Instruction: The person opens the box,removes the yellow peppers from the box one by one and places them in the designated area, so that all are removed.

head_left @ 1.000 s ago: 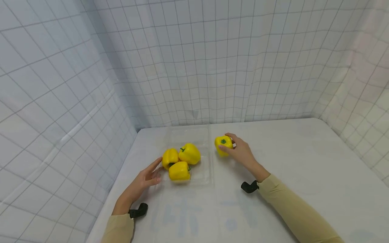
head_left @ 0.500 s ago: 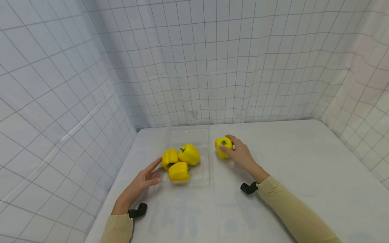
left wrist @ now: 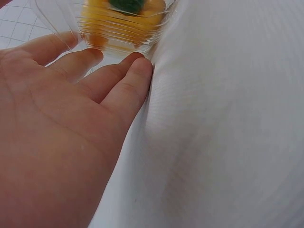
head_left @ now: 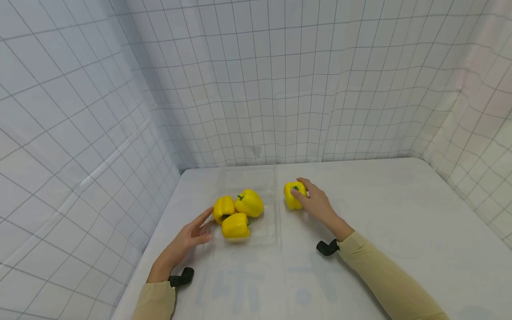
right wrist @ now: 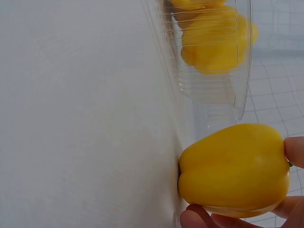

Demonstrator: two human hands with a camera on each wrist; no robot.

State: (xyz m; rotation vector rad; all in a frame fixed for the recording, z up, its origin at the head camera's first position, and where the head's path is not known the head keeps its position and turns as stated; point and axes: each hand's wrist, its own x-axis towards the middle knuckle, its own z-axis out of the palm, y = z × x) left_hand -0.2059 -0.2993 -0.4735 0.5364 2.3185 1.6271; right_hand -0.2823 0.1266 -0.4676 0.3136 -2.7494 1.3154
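In the head view, my right hand (head_left: 318, 206) grips a yellow bell pepper (head_left: 292, 202) just right of a clear plastic container (head_left: 278, 218). The right wrist view shows that bell pepper (right wrist: 232, 171) upright, its base right at the tabletop, with fingers around its side and stem end. Three more yellow bell peppers lie in the container: one at the left (head_left: 224, 206), one at the back (head_left: 250, 203), one in front (head_left: 236, 226). My left hand (head_left: 182, 242) rests beside the container's left wall, fingers extended; in the left wrist view its fingertips (left wrist: 141, 66) are at the ribbed wall (left wrist: 123, 31).
The container's clear lid (head_left: 248, 178) lies folded open toward the back. A white-covered table (head_left: 384, 213) extends to the right. White grid-patterned curtains (head_left: 264, 89) enclose the back and both sides. A black camera mount sits on each wrist.
The bell pepper in my right hand has come down slightly toward the table and tipped, its stem now farther back. My left hand and the other peppers keep their places.
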